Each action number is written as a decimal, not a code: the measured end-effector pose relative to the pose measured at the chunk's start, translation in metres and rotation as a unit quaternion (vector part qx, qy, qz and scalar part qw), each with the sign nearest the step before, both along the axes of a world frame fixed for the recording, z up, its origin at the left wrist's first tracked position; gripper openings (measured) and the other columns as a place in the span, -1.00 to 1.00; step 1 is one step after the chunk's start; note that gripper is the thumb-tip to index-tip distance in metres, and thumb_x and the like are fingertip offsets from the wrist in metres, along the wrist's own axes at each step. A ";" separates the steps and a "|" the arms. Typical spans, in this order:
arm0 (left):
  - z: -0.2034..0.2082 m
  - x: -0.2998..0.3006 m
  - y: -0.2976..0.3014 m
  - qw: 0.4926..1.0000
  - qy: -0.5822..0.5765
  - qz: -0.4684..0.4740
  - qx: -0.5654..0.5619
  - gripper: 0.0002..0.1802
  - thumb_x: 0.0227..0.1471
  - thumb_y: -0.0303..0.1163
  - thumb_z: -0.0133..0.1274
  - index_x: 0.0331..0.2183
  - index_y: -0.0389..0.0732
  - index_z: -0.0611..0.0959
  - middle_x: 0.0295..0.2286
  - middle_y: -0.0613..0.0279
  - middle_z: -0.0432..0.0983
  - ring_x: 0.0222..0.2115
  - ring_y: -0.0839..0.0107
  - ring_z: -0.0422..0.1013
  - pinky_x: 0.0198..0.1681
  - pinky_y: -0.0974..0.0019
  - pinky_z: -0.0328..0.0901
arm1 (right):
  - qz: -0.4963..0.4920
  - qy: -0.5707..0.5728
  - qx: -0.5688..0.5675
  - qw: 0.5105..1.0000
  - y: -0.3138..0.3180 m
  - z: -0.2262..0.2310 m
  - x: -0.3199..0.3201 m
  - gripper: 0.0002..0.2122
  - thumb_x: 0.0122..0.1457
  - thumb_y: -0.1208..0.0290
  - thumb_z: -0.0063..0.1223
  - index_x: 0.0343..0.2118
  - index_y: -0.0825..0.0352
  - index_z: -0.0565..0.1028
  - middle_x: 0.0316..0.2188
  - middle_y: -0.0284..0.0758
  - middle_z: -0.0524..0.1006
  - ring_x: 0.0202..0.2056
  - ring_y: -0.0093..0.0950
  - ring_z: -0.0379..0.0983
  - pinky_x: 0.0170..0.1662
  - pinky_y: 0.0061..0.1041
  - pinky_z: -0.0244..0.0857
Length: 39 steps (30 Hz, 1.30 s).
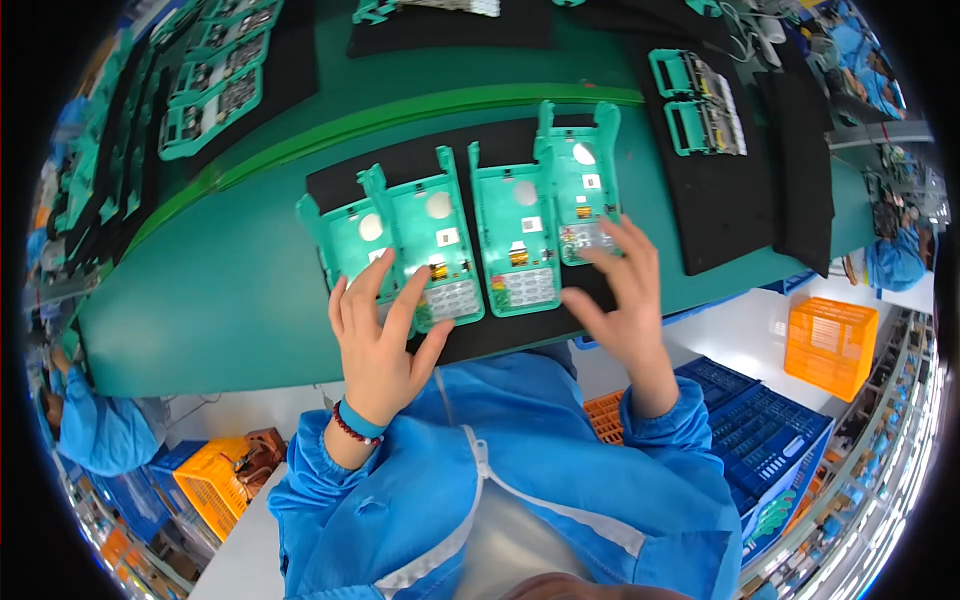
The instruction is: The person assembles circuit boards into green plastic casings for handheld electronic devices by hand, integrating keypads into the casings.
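Your left hand [378, 335] lies flat, fingers spread, on the two left green housings [432, 240]; your right hand [622, 300], fingers spread, holding nothing, touches the rightmost housing [580, 185]. All four sit on the black mat [400, 160] on the green desk [220, 290].

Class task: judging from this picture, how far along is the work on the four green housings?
Done: four green housings lie side by side on the black mat. In hand: the left hand rests on the two leftmost, the right hand on the rightmost. Left: the third housing lies untouched. Finished or not cannot be told.
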<state>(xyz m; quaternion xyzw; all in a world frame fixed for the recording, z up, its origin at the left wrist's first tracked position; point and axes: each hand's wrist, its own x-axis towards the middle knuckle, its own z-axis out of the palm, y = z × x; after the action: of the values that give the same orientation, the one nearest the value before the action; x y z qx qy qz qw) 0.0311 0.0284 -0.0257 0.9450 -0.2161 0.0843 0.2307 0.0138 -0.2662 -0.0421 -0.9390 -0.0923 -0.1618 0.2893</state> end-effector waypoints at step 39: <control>-0.014 -0.002 -0.001 0.999 -0.038 -0.025 0.030 -0.51 -0.06 -0.20 0.29 -0.05 -0.11 0.66 0.09 0.07 0.43 0.13 0.06 0.33 0.22 -0.06 0.12 | -0.113 -0.035 0.601 0.790 -0.039 -0.011 -0.002 -0.87 0.40 0.38 -0.02 -0.26 0.31 0.39 -0.42 -0.42 0.43 0.17 -0.32 0.39 0.25 -0.17 0.30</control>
<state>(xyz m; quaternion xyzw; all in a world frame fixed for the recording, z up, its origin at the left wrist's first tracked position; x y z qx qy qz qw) 0.0291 0.0275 -0.0398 0.9419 -0.2507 0.1077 0.1959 0.0116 -0.3056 -0.0534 -0.5727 0.1205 -0.2487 0.7718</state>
